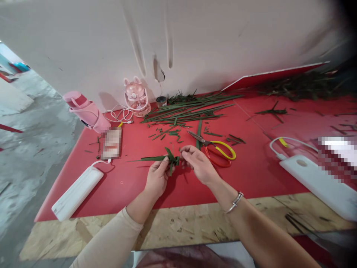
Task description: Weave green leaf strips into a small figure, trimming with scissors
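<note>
My left hand [158, 175] pinches a folded green leaf piece [172, 159] between thumb and fingers. One long leaf end sticks out to the left, and short ends spread up and down from the knotted part. Just right of it, my right hand [196, 162] has its thumb and forefinger pressed together; whatever may be between them is too small to make out. Beyond the right wrist lie scissors [216, 148] with one yellow and one red handle, blades apart. A wide leaf strip [199, 132] lies under their blades.
Long green leaf strips [189, 109] and cut scraps lie toward the wall. A pink bottle [87, 111], a pink rabbit-eared cup [137, 98] and a small tin [161, 101] stand behind. White power banks [78, 193] with cables flank both sides. Another leaf piece [275, 111] lies right.
</note>
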`<state>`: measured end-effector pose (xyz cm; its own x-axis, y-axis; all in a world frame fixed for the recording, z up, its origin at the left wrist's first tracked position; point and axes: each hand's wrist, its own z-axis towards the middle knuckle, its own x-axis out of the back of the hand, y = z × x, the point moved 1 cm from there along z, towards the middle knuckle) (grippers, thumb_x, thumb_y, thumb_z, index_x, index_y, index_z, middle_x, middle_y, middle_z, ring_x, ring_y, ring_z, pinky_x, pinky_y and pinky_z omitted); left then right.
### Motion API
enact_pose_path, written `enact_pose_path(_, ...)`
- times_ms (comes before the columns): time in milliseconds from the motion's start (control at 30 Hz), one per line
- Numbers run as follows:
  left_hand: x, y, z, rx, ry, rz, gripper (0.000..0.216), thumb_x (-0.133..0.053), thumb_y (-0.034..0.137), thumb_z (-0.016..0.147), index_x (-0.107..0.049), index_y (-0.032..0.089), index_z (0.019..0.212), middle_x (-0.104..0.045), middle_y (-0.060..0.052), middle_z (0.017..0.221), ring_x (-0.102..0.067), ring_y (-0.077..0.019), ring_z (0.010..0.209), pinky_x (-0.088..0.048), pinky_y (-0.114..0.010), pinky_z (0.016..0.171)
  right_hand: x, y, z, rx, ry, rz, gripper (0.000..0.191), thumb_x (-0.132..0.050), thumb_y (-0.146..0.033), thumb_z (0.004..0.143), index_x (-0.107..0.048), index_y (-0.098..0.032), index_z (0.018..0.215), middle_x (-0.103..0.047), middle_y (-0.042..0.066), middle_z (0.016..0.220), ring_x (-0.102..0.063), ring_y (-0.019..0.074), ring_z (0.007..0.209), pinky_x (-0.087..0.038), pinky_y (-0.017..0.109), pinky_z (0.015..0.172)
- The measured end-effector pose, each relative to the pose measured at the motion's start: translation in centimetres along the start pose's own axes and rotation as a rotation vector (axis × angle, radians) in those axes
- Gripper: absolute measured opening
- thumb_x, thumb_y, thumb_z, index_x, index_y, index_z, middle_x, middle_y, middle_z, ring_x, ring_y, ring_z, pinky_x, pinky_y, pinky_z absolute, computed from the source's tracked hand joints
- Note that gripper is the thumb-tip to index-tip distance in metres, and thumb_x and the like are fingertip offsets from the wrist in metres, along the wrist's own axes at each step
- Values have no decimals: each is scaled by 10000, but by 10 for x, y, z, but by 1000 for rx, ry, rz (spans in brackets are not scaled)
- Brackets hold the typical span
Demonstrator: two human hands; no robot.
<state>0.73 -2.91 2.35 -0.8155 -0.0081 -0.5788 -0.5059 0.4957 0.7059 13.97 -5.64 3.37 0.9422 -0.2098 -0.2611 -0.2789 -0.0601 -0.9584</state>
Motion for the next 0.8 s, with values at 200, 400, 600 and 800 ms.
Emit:
enact_pose_path(200, 4, -2, 4, -28, 1, -32, 207, -755, 280, 581, -653, 148, 704, -666, 4, 707, -592, -69, 611, -478, -176, 570, -6, -2, -10, 353, -8, -547, 411, -663, -210, 675, -477, -211, 1042, -563, 20, 874, -537, 132, 726, -464, 268, 654)
enact_pose_path(400, 2, 0, 3, 35, -93, -39, 230, -769, 184, 545, -663, 140, 744, -670, -5, 718, -608, -83, 653, -498, -207, 663, -2, -3, -6, 457, 16, -722, 216, -617, -225, 742, -562, -201, 949, -609, 35, 851, -566, 147, 731, -467, 275, 669)
enact_pose_path(600, 6, -3, 8, 0, -157, 56, 229, -759, 189, 559, -671, 143, 765, -682, -36, 796, -614, -113, 729, -488, -242, 733, -2, 4, -2, 320, 51, -550, 228, -660, -296, 706, -612, -187, 901, -658, 42, 825, -603, 163, 721, -492, 290, 670)
enact_pose_path(800, 11, -5, 9, -77, -184, 247, 173, -700, 280, 637, -668, 153, 750, -652, -23, 747, -580, -114, 694, -474, -246, 694, -4, 10, -1, 161, 34, -317, 252, -670, -283, 675, -604, -176, 894, -654, 15, 724, -618, 162, 642, -521, 306, 656)
